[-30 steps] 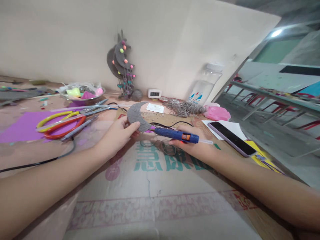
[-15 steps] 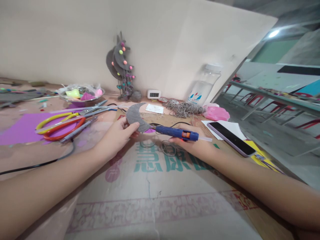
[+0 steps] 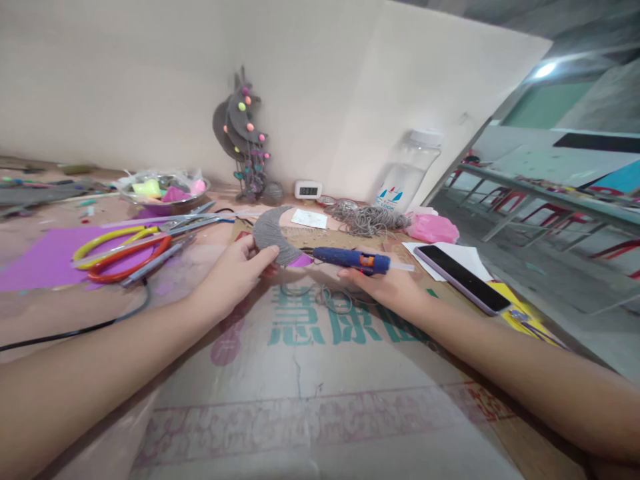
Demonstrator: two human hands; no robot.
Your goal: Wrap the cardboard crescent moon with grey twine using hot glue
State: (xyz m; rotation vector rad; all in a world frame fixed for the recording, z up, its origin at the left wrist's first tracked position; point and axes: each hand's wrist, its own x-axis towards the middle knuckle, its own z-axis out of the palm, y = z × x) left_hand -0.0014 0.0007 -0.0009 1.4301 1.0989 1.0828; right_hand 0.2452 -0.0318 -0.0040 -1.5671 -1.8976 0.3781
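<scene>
Between thumb and fingers, my left hand (image 3: 249, 263) pinches a crescent moon (image 3: 271, 235) wrapped in grey yarn. A bare purple tip shows at the crescent's lower right end. My right hand (image 3: 383, 280) is closed around a blue hot glue gun (image 3: 345, 259), its nozzle pointing left at that purple tip. A clear glue stick (image 3: 401, 267) juts from the gun's back end. Loose grey yarn (image 3: 337, 300) lies in loops on the printed cardboard (image 3: 300, 373) under my hands.
Scissors with yellow and red handles (image 3: 130, 257) lie left on purple paper (image 3: 35, 260). Behind stand a metal bowl (image 3: 165, 200), a small clock (image 3: 308, 190) and a water bottle (image 3: 407, 170). A decorated moon hanging (image 3: 243, 127) is against the wall. A phone (image 3: 463, 280) lies right.
The glue gun has shifted slightly left and levelled a little, its rear end rising. More of the crescent's purple tip shows now. My left hand has hardly moved.
</scene>
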